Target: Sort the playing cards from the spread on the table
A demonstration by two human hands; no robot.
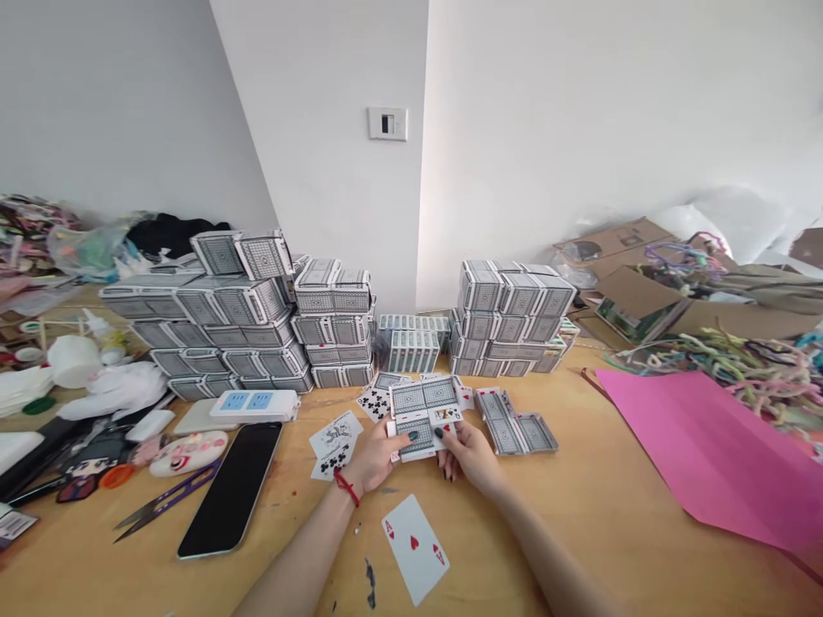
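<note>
Between my two hands is a piece made of joined playing cards [424, 396], their grey patterned backs mostly facing up. My left hand [371, 456] pinches its left edge, thumb on top. My right hand [472, 458] grips the lower right side, where a card's printed face shows beside the thumb. Below the hands an ace of hearts [415, 548] lies face up. Left of them are a joker card [335, 433] and a club card. Another piece of folded cards [514, 422] rests to the right of my right hand.
Tall stacks of folded-card blocks [219, 300] stand along the back left, with more stacks [511, 317] at the back right. On the left lie a phone [232, 488], purple scissors [168, 499] and a power strip [255, 404]. Pink paper [720, 454] and a cardboard box [700, 313] are right.
</note>
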